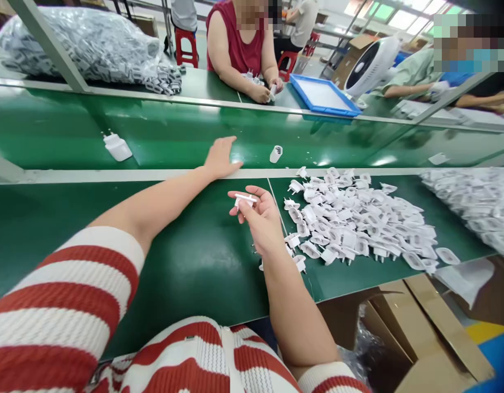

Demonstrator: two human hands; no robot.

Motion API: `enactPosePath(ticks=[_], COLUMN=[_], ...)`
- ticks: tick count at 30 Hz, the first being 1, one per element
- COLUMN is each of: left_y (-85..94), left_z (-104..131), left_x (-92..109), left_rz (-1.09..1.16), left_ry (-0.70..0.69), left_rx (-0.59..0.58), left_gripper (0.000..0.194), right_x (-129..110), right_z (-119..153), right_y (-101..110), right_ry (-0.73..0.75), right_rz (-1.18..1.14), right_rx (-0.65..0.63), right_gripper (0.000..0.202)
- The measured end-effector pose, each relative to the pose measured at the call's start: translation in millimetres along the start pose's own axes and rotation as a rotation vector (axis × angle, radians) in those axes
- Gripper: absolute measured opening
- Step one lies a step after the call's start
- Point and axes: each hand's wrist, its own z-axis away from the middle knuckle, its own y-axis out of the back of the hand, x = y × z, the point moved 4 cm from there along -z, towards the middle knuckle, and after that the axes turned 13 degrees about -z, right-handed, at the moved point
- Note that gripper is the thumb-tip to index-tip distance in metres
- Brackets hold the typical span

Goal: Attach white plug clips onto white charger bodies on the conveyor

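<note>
My left hand (222,158) reaches over the pale rail at the edge of the green belt, its fingers apart and nothing in them. Nearer to me, my right hand (260,218) pinches a small white plug part (245,201) between thumb and fingers, above the dark green table. On the belt, to the right of my left hand, stands a white plug housing (276,154) with its open end showing. Another white plug with pins (117,147) lies on the belt at the left. A large pile of white plug parts (350,218) spreads over the table right of my right hand.
A pale rail (92,176) divides belt and table. Plastic bags of parts lie at back left (84,43) and far right (481,202). Across the belt are a person in red (244,49), a blue tray (325,95) and a fan (369,65). Cardboard boxes (432,327) stand lower right.
</note>
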Motion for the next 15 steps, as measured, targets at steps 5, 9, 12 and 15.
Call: enactPosePath(ticks=[5, 9, 12, 15], left_y=[-60.4, -71.0, -69.7, -59.9], left_z=[-53.5, -71.1, -66.5, -36.2], left_x=[77.2, 104.1, 101.9, 88.6], left_rz=[0.079, 0.138, 0.184, 0.219], left_ry=[0.146, 0.181, 0.174, 0.157], left_rx=[-0.182, -0.149, -0.128, -0.095], left_gripper=[0.122, 0.071, 0.044, 0.047], right_x=[5.1, -4.3, -8.7, -9.5], right_z=[-5.2, -2.3, -0.9, 0.5], right_y=[7.1, 10.6, 8.8, 4.7], right_ry=[0.147, 0.26, 0.267, 0.272], right_rz=[0.0, -0.052, -0.119, -0.138], right_rx=[0.157, 0.268, 0.234, 0.168], right_gripper=[0.039, 0.039, 0.046, 0.05])
